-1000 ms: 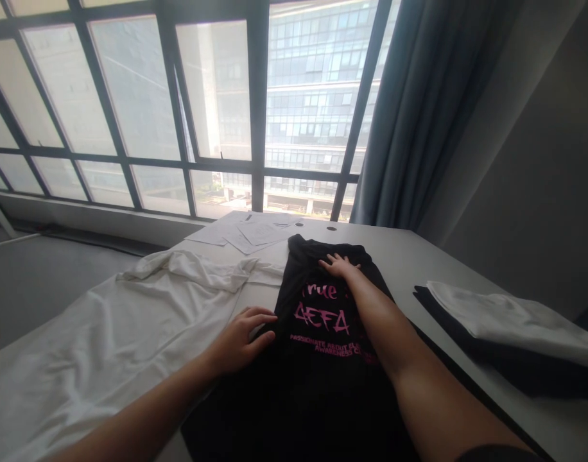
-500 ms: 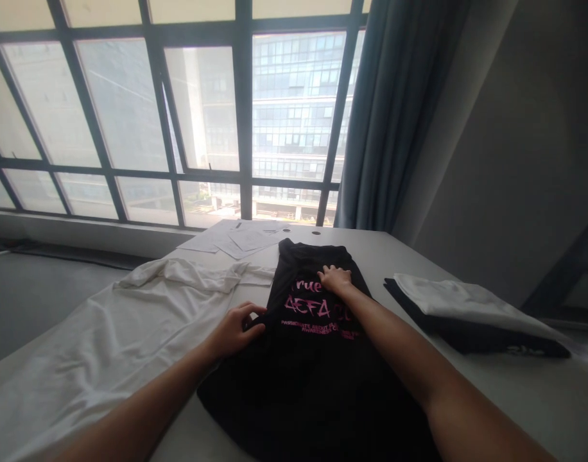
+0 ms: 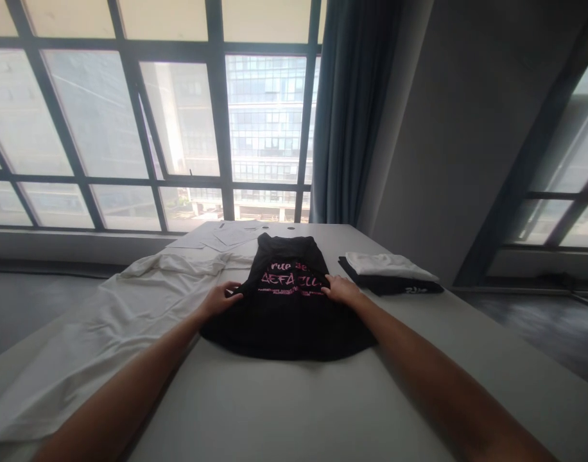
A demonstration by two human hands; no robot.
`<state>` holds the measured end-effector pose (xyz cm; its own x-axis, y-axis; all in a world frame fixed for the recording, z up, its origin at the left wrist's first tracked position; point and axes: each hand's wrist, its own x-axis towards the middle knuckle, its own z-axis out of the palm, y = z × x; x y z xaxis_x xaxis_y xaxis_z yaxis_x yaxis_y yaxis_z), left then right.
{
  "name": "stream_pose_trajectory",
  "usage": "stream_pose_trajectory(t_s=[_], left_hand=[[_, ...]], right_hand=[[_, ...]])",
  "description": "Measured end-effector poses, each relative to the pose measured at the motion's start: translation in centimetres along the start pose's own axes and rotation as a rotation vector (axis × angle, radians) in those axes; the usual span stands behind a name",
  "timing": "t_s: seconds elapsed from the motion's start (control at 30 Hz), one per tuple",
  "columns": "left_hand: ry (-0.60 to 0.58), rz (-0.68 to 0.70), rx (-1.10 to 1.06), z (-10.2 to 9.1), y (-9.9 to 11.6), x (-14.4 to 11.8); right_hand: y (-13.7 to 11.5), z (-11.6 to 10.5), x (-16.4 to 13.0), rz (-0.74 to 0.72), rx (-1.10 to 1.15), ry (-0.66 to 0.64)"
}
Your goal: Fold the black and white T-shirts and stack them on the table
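Note:
A black T-shirt (image 3: 289,324) with pink lettering lies on the white table, its sides folded inward near the top and its wider hem toward me. My left hand (image 3: 220,298) is at the shirt's left edge, thumb and fingers closed on the fabric. On the opposite edge, beside the lettering, my right hand (image 3: 341,290) pinches the cloth, with the fingertips partly hidden. To the left, a white garment (image 3: 144,301) is spread out with many wrinkles, close to my left forearm.
Folded clothes, a white one (image 3: 390,264) atop a dark one (image 3: 395,286), are stacked at the right. Paper sheets (image 3: 226,235) lie at the table's far end. Beyond stand the windows and a blue-grey curtain (image 3: 354,115). The table (image 3: 284,410) extends toward me.
My right hand has gone from lying on the lettering to the shirt's right edge, uncovering the print. The view has swung right, and the shirt's whole hem now shows.

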<state>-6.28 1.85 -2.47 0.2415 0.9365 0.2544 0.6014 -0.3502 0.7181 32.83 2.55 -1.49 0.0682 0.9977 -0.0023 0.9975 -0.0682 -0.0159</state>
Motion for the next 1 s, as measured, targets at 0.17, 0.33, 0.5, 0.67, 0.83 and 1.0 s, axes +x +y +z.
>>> stream_pose_trajectory(t_s=[0.17,0.33,0.5,0.67,0.83,1.0], left_hand=[[-0.029,-0.175,0.141,-0.9,1.8,-1.5],[-0.125,-0.425,0.232,-1.6,3.6,-3.0],[0.043,-0.293,0.35,-2.0,4.8,-5.0],[0.177,-0.114,0.319,-1.9,6.7,-6.2],[0.2,0.095,0.159,0.7,9.3,-7.2],[0.112,0.222,0.178,3.3,10.9,-8.2]], right_hand=[[3.5,-0.4,-4.2,0.107,0.121,0.028],[5.6,-0.2,-7.0,0.172,0.349,0.074],[6.3,-0.7,-9.0,0.172,0.432,0.274],[4.4,-2.7,-10.6,0.096,0.444,0.386],[0.3,-3.8,-12.3,-0.06,0.497,0.404],[-2.5,-3.2,-13.3,-0.24,0.498,0.299]])
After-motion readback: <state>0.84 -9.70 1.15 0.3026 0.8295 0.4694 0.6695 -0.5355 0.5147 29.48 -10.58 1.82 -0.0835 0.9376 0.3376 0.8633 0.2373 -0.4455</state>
